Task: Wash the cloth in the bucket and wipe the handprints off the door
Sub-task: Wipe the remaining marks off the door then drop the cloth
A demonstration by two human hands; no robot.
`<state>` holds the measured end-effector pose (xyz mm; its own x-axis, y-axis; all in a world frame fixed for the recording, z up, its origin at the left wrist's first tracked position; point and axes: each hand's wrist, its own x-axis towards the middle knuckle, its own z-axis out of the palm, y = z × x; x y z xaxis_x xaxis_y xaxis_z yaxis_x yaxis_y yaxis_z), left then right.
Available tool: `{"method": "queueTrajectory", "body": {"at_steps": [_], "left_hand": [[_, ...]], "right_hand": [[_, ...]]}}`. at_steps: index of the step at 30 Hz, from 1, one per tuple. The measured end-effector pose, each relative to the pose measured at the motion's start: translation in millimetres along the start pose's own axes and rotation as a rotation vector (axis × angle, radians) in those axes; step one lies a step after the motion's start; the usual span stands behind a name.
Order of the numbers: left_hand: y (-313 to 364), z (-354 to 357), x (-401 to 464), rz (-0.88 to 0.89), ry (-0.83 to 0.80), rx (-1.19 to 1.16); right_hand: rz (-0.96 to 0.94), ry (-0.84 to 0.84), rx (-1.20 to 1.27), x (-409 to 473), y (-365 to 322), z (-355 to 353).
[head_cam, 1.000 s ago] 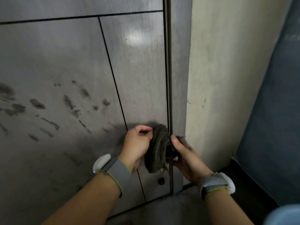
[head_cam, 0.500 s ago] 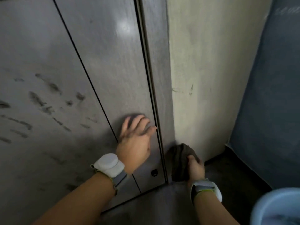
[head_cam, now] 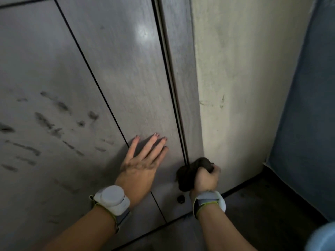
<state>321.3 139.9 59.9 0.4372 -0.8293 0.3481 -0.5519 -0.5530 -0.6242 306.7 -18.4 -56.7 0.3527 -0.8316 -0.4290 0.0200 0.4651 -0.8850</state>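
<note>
Dark brown, bunched-up cloth (head_cam: 188,173) sits balled in the right hand (head_cam: 205,179), low down at the right edge of the grey wood-grain panelled door (head_cam: 117,73), right over the dark vertical seam where door meets frame. Right-hand fingers are curled tight round the cloth in a fist; fabric bulges out above and to the left of the knuckles. Cannot tell if the cloth actually touches the door surface. Left hand (head_cam: 140,166) is just left of the cloth, fingers spread and extended, nothing held, palm toward the lower door panel; contact looks likely but cannot confirm. Small dark round hole or fitting (head_cam: 180,198) in the door just below the cloth, between the two wrists. Both wrists carry grey bands with white puck-like modules: left wristband (head_cam: 112,200), right wristband (head_cam: 210,202). Dark smudged handprints (head_cam: 52,124) are spread over the left door panel, well left of the cloth, past the slanted black groove between panels. Right of the door: cream plaster wall (head_cam: 244,87) with a few scuff marks, then a blue-grey surface (head_cam: 304,124) further right. Dark floor (head_cam: 262,205) below the wall. Pale blue bucket rim (head_cam: 324,238) clips into the bottom right corner, well apart from the cloth.
</note>
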Motion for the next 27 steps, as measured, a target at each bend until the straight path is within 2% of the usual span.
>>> {"method": "queueTrajectory", "body": {"at_steps": [3, 9, 11, 14, 16, 22, 25, 27], "left_hand": [[-6, -11, 5, -0.023, 0.051, -0.082], [-52, -57, 37, -0.182, 0.291, -0.130], [-68, -69, 45, -0.216, 0.307, -0.140], [-84, -78, 51, -0.237, 0.302, -0.162], [-94, -81, 50, -0.233, 0.310, -0.181], [-111, -82, 45, -0.194, 0.373, -0.325], [-110, -83, 40, -0.195, 0.459, -0.473], [-103, -82, 30, -0.247, 0.470, -0.614]], "right_hand": [[-0.113, -0.030, 0.036, -17, -33, 4], [-0.455, -0.190, 0.071, -54, -97, 15], [-0.540, -0.176, 0.026, -63, -122, 24], [-0.566, -0.200, -0.004, -70, -147, 25], [-0.601, -0.264, 0.047, -80, -170, 30], [-0.838, -0.308, 0.199, -121, -269, 65], [-0.843, -0.386, 0.239, -130, -262, 55], [-0.822, -0.494, 0.275, -130, -233, 46]]}}
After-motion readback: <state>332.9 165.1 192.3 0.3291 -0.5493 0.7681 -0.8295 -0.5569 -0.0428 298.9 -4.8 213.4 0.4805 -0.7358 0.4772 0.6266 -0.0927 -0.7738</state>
